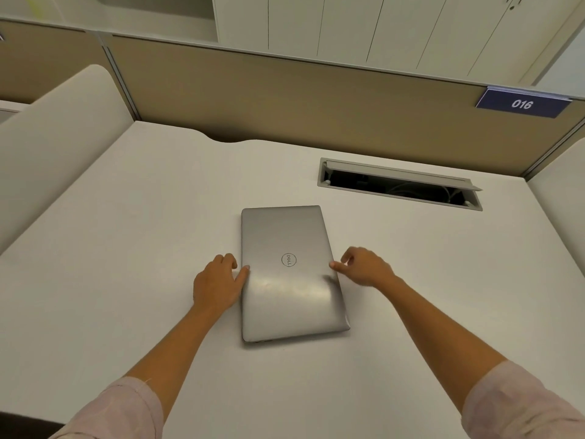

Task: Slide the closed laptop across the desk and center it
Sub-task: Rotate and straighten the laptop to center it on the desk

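Observation:
A closed silver laptop lies flat on the white desk, its long side running away from me and a round logo on the lid. My left hand rests on the desk against the laptop's left edge, thumb touching the lid's rim. At the right edge, my right hand has its thumb tip on the rim and the other fingers curled just above the desk. Neither hand lifts the laptop.
An open cable hatch with wires inside sits in the desk behind and right of the laptop. Beige partition panels wall the desk at the back and sides. A blue "016" tag hangs at the top right.

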`<state>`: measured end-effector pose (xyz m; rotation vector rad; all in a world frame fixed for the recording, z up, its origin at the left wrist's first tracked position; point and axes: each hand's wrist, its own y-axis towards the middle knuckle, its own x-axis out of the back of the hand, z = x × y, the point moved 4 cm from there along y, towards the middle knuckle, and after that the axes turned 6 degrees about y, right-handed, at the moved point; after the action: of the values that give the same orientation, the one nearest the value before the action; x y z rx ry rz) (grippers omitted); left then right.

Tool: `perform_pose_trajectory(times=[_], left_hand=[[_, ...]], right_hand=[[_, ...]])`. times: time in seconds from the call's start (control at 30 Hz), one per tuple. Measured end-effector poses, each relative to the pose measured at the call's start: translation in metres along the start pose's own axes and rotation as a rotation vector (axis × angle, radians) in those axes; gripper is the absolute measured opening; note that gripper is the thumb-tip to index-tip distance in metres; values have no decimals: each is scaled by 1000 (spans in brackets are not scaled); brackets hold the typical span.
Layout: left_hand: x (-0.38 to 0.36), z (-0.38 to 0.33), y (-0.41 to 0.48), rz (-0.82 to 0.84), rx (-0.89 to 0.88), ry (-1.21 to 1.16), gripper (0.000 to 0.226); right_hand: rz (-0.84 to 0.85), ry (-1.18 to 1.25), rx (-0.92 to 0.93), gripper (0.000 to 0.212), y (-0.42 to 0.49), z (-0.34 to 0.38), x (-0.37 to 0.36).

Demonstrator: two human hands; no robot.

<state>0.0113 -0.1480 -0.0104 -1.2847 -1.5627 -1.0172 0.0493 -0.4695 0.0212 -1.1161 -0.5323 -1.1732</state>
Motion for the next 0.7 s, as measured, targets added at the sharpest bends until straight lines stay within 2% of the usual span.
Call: perform_pose_trajectory(times=[0.1,0.23,0.33,0.4,0.6,0.7], left_hand=[[0,0,-10,21,-140,-91,44],[-10,4,-27,202,-218,-64,84],[-22,2,-42,365,-374,-34,112],[-27,-3,-52,390,-485,15,122],[-29,-12,-60,348,-627,58,123],[-29,-10,-59,359,-627,36,118]], right_hand=[[-28,22,95,57,19,17,10],[-42,-48,202,59,40,42,12],[14,3,241,67,56,57,7],[46,41,230,73,67,63,5],[16,131,163,87,98,84,-2],[34,98,188,84,107,95,-14]])
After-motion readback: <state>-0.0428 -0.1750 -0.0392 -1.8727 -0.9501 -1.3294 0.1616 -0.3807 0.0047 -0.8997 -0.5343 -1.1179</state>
